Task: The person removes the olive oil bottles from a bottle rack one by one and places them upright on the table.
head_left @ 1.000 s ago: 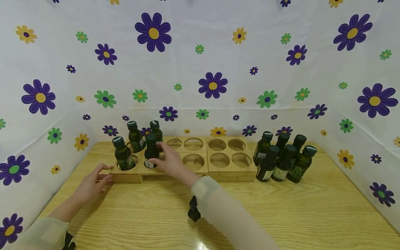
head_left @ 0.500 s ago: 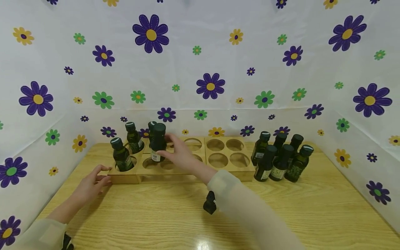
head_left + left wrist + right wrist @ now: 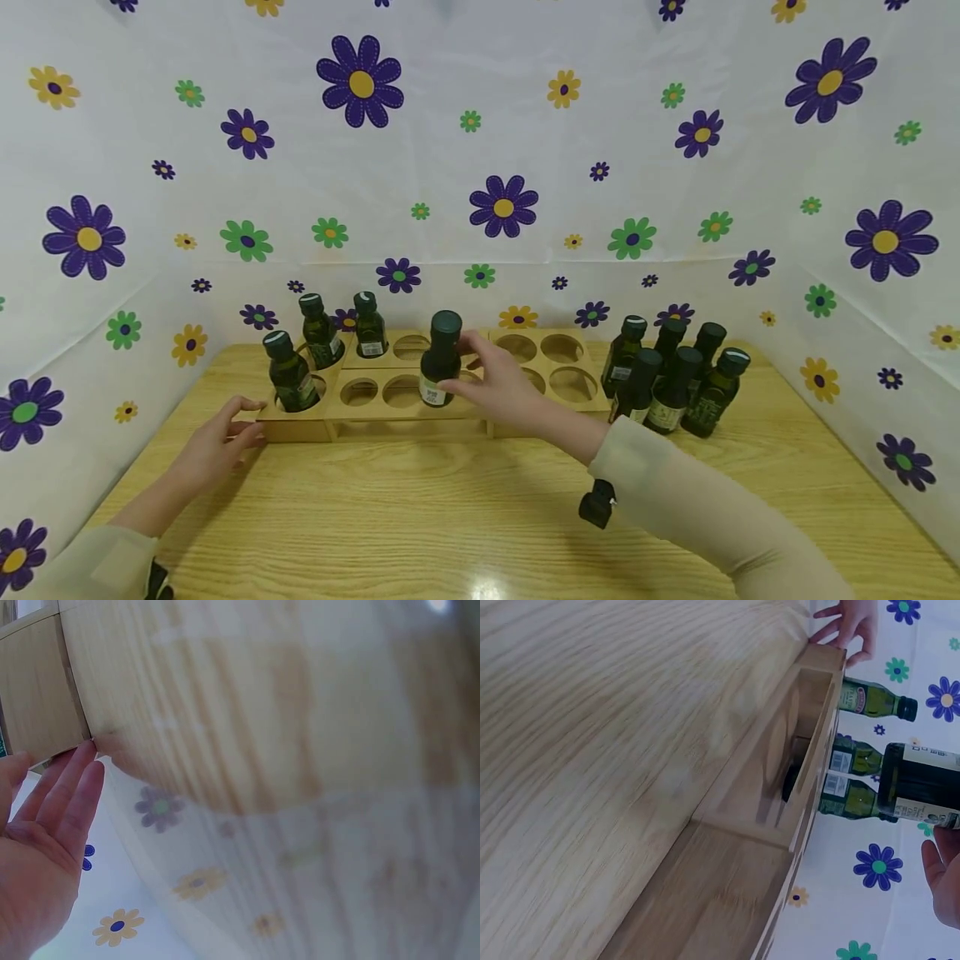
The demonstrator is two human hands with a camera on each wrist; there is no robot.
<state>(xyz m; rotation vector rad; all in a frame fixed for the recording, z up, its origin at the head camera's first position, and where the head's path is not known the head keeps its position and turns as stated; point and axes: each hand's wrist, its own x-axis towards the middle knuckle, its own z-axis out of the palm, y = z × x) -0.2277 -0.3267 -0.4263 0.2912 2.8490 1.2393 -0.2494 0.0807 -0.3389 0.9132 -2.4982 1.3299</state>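
Observation:
My right hand [image 3: 502,387] grips a dark green glass bottle [image 3: 440,367] with a black cap and a pale label. It is upright over the front row of a wooden bottle rack [image 3: 412,412]. In the right wrist view the bottle's base [image 3: 922,784] shows above the rack, with fingers [image 3: 946,881] along its side. My left hand [image 3: 213,446] touches the rack's left end, its fingers [image 3: 71,791] fairly straight against the wood in the left wrist view. Three bottles stand in the rack's left holes: one in front [image 3: 292,375], two behind [image 3: 322,337] [image 3: 370,329].
Several similar dark bottles [image 3: 667,408] stand grouped on the wooden table [image 3: 420,508] just right of the rack. Bare round holes [image 3: 573,383] show in the rack's right section. A white cloth with printed flowers [image 3: 450,167] hangs behind and at both sides.
My right hand has lifted the bottle from a front hole near the rack's left and carried it rightward along the front row. The left hand stays at the rack's end.

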